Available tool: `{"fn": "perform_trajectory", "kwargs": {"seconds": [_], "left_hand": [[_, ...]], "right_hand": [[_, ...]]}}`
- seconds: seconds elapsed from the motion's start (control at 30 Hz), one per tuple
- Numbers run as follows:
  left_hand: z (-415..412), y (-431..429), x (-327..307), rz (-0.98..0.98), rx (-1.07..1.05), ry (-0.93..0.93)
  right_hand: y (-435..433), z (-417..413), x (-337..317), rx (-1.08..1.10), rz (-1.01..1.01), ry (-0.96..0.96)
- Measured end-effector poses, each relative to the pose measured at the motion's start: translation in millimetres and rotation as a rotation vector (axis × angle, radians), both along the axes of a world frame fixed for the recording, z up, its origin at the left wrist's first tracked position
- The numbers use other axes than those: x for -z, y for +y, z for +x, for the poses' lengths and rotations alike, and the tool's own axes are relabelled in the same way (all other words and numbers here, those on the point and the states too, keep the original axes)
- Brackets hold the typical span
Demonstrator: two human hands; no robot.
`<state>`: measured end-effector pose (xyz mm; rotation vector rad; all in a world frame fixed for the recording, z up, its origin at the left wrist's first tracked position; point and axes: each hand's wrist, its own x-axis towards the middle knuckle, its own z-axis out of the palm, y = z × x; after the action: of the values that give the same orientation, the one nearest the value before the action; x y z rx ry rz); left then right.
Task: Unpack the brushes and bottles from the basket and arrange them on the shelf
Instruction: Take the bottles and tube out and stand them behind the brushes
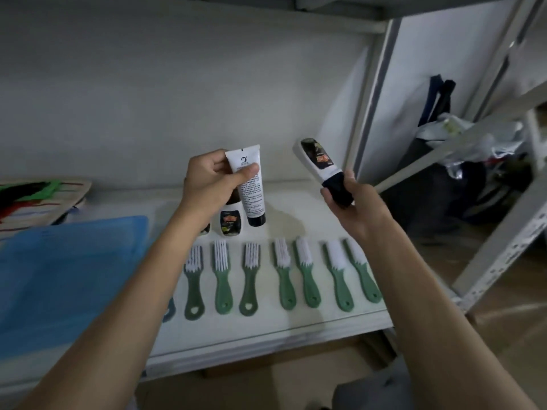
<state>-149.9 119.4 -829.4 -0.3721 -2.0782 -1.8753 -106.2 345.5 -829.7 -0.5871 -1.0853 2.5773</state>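
Left hand (211,180) raised above the white shelf (296,324), fingers (247,173) closed around the top of a white tube (251,187) with a black cap pointing down, almost at the shelf surface. Right hand (352,202) lifted in the air, fingers closed around the dark cap end of a bottle (318,161), body tilted up and to the left. Behind the left wrist, another small bottle (231,223) standing on the shelf. In front, a row of green brushes (281,273) with white bristles, handles toward the camera. At the left, a blue lid (68,270), blurred.
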Motion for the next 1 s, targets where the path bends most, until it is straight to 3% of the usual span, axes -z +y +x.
{"fn": "perform_trajectory", "kwargs": {"seconds": [0.07,0.17,0.43,0.63,0.83,1.0], "left_hand": [[-6.4,16.4,6.5,-0.035,-0.004,0.004],[-18.2,33.7,19.9,-0.066,-0.007,-0.01],[-38.2,59.2,54.1,-0.106,-0.083,-0.063],[-46.9,71.9,72.9,-0.178,-0.058,-0.104],[-48.1,79.1,75.8,-0.204,-0.055,-0.113],[-56.2,75.6,81.9,-0.32,-0.063,-0.226]], "right_hand": [[8.6,-3.9,0.8,0.098,0.098,-0.059],[17.2,-12.4,2.6,0.2,0.416,-0.106],[6.9,-33.3,20.6,0.272,1.015,-0.05],[0.7,-47.7,45.2,0.232,1.228,-0.073],[2.9,-55.1,45.9,0.168,1.281,-0.138],[7.6,-57.6,49.3,0.088,1.321,-0.241]]}}
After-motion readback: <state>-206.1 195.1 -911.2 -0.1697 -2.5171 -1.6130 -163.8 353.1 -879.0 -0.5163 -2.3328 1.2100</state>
